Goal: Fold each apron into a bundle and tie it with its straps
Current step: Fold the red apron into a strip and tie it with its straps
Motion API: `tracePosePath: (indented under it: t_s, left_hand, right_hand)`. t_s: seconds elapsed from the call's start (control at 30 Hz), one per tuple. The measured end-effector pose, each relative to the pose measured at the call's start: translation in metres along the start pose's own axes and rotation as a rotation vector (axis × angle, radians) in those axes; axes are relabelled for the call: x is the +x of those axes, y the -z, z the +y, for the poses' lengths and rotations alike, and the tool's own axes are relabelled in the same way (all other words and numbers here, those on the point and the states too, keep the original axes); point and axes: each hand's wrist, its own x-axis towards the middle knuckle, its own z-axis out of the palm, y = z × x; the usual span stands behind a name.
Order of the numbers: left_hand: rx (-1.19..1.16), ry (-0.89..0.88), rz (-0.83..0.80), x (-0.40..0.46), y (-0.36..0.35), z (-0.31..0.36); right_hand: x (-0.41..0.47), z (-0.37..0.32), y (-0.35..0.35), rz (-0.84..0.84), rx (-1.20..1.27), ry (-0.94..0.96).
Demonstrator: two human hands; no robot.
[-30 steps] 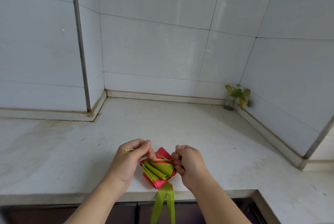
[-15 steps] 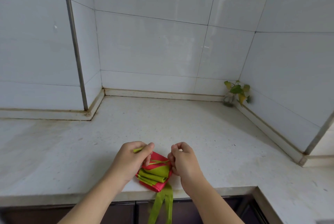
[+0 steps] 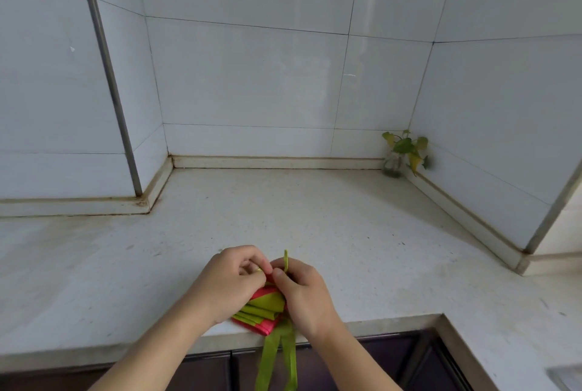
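Note:
A small folded apron bundle [image 3: 264,308], red with green layers, lies at the front edge of the white counter [image 3: 315,217]. My left hand [image 3: 234,280] and my right hand [image 3: 304,289] meet over its far end, both pinching thin green strap ends. One strap end [image 3: 286,260] sticks up above my right fingers. Two wider green straps [image 3: 277,359] hang down over the counter edge. The knot area is hidden by my fingers.
A small plant in a glass jar [image 3: 401,154] stands in the back right corner. White tiled walls close the counter on three sides. A metal strip [image 3: 108,75] runs down the left wall. Dark cabinet fronts [image 3: 204,371] sit below the counter.
My hands have come together over the bundle's far end. A strap end now points up by my right fingers. The view has tilted slightly.

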Motion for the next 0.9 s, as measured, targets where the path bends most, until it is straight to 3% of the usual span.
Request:
tracePosePath:
  t_s: [0.17,0.3,0.43,0.63,0.9]
  left_hand:
    - [0.023,-0.018,0.153,0.000,-0.001,-0.003]
    - [0.111,-0.029,0.331,0.001,-0.005,-0.004]
    - [0.037,-0.025,0.445,0.002,-0.012,-0.001]
    - [-0.166,0.035,0.333,-0.001,-0.024,0.006]
    - [-0.176,0.034,0.190,-0.003,-0.018,-0.001]
  right_hand:
    - [0.002,0.007,0.002,0.062,0.128,-0.035]
    - [0.002,0.003,0.004,0.018,0.247,-0.056]
    - [0.003,0.001,0.004,-0.012,0.288,-0.092]
    - [0.004,0.000,0.002,0.029,0.203,-0.091]
    - [0.003,0.000,-0.001,0.086,0.163,-0.100]
